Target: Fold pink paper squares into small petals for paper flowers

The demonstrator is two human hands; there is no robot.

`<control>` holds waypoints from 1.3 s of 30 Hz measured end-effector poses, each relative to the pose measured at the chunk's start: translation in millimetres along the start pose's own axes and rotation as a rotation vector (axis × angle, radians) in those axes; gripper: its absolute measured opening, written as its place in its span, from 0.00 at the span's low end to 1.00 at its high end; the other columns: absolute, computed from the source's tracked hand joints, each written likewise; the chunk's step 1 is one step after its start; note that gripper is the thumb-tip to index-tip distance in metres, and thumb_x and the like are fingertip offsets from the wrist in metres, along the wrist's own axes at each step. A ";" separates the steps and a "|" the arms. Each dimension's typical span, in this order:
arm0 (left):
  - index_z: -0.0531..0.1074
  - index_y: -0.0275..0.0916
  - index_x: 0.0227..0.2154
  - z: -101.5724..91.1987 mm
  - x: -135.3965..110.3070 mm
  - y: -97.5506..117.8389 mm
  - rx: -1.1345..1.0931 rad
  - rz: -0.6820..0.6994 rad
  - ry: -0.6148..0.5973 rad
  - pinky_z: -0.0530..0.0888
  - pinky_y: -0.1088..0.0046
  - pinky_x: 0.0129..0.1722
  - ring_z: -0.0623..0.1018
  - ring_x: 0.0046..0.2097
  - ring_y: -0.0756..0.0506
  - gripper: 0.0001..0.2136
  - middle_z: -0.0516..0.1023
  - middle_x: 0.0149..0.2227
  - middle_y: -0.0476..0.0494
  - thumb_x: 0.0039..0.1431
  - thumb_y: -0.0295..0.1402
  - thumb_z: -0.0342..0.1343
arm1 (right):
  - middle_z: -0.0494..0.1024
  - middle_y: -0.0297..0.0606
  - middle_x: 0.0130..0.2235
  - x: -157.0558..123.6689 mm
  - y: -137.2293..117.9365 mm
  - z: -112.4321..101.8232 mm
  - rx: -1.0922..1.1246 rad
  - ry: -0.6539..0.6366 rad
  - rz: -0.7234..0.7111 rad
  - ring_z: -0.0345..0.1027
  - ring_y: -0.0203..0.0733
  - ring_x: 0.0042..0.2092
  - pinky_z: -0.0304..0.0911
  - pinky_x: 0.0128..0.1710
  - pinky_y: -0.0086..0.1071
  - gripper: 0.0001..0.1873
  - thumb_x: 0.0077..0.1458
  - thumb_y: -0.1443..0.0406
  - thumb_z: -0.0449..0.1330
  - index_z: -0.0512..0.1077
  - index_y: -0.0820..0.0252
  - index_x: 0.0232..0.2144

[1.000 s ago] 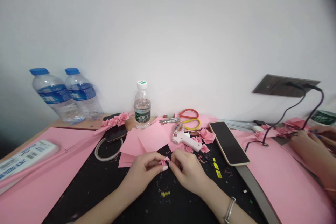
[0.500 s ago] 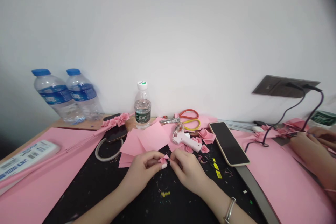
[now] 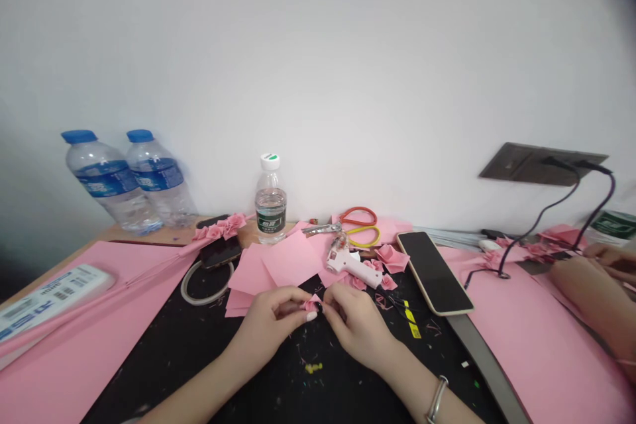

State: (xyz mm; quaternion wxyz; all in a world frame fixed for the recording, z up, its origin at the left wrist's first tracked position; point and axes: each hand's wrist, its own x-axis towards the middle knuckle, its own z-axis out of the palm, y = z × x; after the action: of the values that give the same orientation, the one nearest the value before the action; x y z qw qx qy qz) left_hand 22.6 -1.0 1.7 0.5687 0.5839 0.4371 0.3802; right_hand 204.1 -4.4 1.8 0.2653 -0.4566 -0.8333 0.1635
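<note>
Cluttered bench [image 3: 166,351] under a pale wall [image 3: 318,66]: a small paper piece that could be crushed

A small folded pink piece [image 3: 311,303] is held over the bench's black top, pinched between the fingertips of the left hand [image 3: 271,317] and the right hand [image 3: 356,318]. Much of it is covered by the fingers, so the soundness of its folds cannot be told. By too hard a pinch the folds could be flattened; by a grip loosened too soon they could be sprung open. Just beyond, loose pink sheets [image 3: 293,262] could be nudged by the left knuckles. Beside them, paper could be marked by the glue gun [image 3: 352,268], should its nozzle be hot. Farther back, the sheets could be wetted if the upright water bottle [image 3: 271,212] were knocked over with its cap loose.
</note>
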 end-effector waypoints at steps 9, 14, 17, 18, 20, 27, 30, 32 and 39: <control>0.74 0.36 0.33 1.3 0.0 -0.9 -0.010 0.008 0.016 0.73 0.72 0.40 0.78 0.39 0.44 0.08 0.80 0.35 0.44 0.48 0.30 0.58 | 0.66 0.31 0.25 1.8 1.8 0.5 0.022 0.033 0.014 0.60 0.35 0.26 0.53 0.24 0.26 0.02 0.55 0.69 0.53 0.63 0.59 0.31; 0.75 0.37 0.34 1.8 -0.5 -2.0 0.023 0.020 0.012 0.72 0.72 0.41 0.78 0.40 0.44 0.08 0.80 0.36 0.45 0.48 0.29 0.58 | 0.65 0.31 0.26 0.5 2.0 1.9 0.024 0.046 -0.006 0.60 0.35 0.26 0.54 0.25 0.26 0.04 0.55 0.69 0.53 0.64 0.59 0.35; 0.75 0.38 0.34 1.2 0.0 -2.7 0.045 0.028 0.005 0.73 0.72 0.39 0.78 0.39 0.44 0.07 0.80 0.35 0.45 0.49 0.30 0.58 | 0.66 0.31 0.26 -0.3 1.8 2.4 0.017 0.051 -0.013 0.60 0.35 0.27 0.54 0.25 0.26 0.04 0.55 0.69 0.53 0.64 0.59 0.35; 0.75 0.38 0.33 1.1 0.2 -3.0 0.052 0.030 0.000 0.73 0.72 0.39 0.78 0.38 0.44 0.07 0.80 0.35 0.45 0.49 0.30 0.58 | 0.66 0.31 0.26 -0.4 1.6 2.2 0.014 0.053 -0.012 0.60 0.35 0.27 0.53 0.25 0.26 0.04 0.55 0.69 0.53 0.64 0.59 0.35; 0.75 0.38 0.33 0.9 0.3 -3.6 0.064 0.039 -0.005 0.73 0.72 0.39 0.78 0.38 0.44 0.07 0.80 0.35 0.45 0.49 0.30 0.58 | 0.66 0.32 0.26 -0.6 0.8 1.7 0.008 0.053 -0.010 0.60 0.35 0.27 0.53 0.25 0.26 0.03 0.55 0.68 0.53 0.64 0.59 0.35; 0.76 0.38 0.32 1.4 -0.9 -2.0 0.119 0.067 0.005 0.72 0.73 0.38 0.77 0.37 0.45 0.07 0.80 0.34 0.45 0.49 0.30 0.57 | 0.66 0.31 0.26 -1.1 -1.8 0.2 -0.008 0.046 -0.016 0.61 0.35 0.27 0.54 0.26 0.27 0.04 0.55 0.69 0.52 0.63 0.59 0.35; 0.76 0.38 0.32 1.7 -1.3 -1.8 0.118 0.076 0.009 0.72 0.74 0.38 0.77 0.37 0.45 0.06 0.80 0.34 0.45 0.49 0.30 0.57 | 0.66 0.32 0.26 -1.1 -1.9 0.2 -0.010 0.048 -0.023 0.61 0.35 0.27 0.54 0.26 0.27 0.03 0.55 0.69 0.52 0.63 0.59 0.34; 0.76 0.38 0.32 1.9 -1.4 -2.4 0.109 0.072 0.009 0.72 0.74 0.38 0.77 0.37 0.45 0.06 0.80 0.34 0.45 0.49 0.30 0.57 | 0.66 0.32 0.26 -0.7 -1.1 0.4 -0.008 0.049 -0.023 0.61 0.36 0.27 0.54 0.26 0.27 0.03 0.55 0.68 0.52 0.63 0.59 0.34; 0.75 0.38 0.33 1.8 -0.4 -2.4 0.057 0.037 0.038 0.73 0.73 0.39 0.78 0.38 0.44 0.07 0.80 0.35 0.45 0.50 0.31 0.57 | 0.68 0.33 0.28 2.0 1.7 1.1 0.042 0.009 -0.018 0.63 0.37 0.29 0.57 0.28 0.27 0.06 0.56 0.71 0.51 0.64 0.58 0.36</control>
State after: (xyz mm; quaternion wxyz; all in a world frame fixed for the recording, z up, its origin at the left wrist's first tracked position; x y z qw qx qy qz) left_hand 24.0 -2.1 -0.8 0.5364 0.6007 0.4476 0.3888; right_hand 203.7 -1.8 0.7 0.2799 -0.4443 -0.8325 0.1765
